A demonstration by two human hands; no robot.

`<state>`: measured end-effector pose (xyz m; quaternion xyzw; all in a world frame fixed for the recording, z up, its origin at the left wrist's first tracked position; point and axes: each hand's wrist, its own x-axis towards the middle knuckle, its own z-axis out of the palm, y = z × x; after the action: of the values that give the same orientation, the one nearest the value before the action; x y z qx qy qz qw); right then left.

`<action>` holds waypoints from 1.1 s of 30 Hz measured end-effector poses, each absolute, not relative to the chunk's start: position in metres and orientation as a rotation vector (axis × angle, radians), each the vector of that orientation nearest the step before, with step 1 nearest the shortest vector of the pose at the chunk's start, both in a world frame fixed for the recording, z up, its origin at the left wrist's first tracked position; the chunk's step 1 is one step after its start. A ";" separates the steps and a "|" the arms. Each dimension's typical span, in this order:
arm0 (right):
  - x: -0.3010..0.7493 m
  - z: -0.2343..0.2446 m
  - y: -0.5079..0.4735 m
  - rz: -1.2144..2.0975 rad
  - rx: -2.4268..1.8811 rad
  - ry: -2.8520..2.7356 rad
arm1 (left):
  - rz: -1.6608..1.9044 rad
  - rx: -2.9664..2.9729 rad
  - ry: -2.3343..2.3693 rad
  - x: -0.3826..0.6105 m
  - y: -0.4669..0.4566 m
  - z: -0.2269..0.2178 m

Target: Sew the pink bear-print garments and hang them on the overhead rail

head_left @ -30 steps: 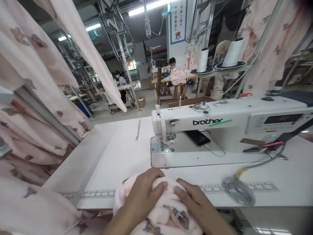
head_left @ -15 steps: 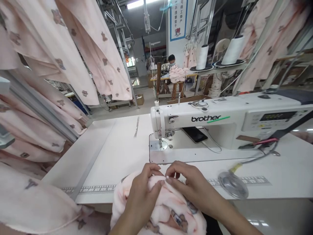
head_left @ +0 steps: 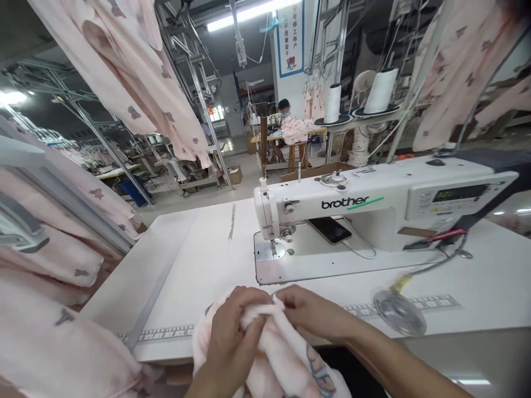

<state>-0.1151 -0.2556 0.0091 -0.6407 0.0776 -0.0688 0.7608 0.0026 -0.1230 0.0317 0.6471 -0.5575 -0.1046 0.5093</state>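
Note:
A fluffy pink fabric piece (head_left: pixel 286 359) with a printed animal figure is bunched at the near edge of the white sewing table (head_left: pixel 194 260). My left hand (head_left: pixel 230 337) is closed round its upper fold. My right hand (head_left: pixel 309 310) pinches the same fold from the right, fingertips meeting the left hand's. Both hands sit just in front of the white Brother sewing machine (head_left: pixel 373 221), below its needle area (head_left: pixel 271 243).
A phone (head_left: pixel 332 229) lies on the machine bed with a cable. A round clear disc (head_left: pixel 398 312) rests on the table's printed ruler at right. Pink garments (head_left: pixel 50 265) hang at left and above. Two thread cones (head_left: pixel 379 91) stand behind. A person sits at a far table.
My hands have drawn together on the fabric's top fold, going from lying flat on it to pinching it. The view has shifted slightly to the left.

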 end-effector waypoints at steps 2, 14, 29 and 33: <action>-0.121 0.024 -0.255 -0.373 -1.470 0.200 | -0.366 1.622 -1.179 -0.001 -0.126 0.036; -0.133 0.058 -0.277 -0.169 -1.694 0.295 | -0.322 1.698 -1.315 -0.009 -0.134 0.030; -0.122 0.029 -0.257 -0.290 -1.386 0.241 | -0.130 1.755 -1.194 -0.006 -0.131 0.018; -0.136 0.039 -0.236 -0.611 -1.806 0.498 | -0.124 1.788 -1.054 -0.008 -0.136 0.023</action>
<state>-0.1362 -0.2357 0.0390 -0.7637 0.2106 -0.2585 0.5528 -0.0080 -0.1365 0.0226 0.7416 -0.4371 -0.0512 0.5064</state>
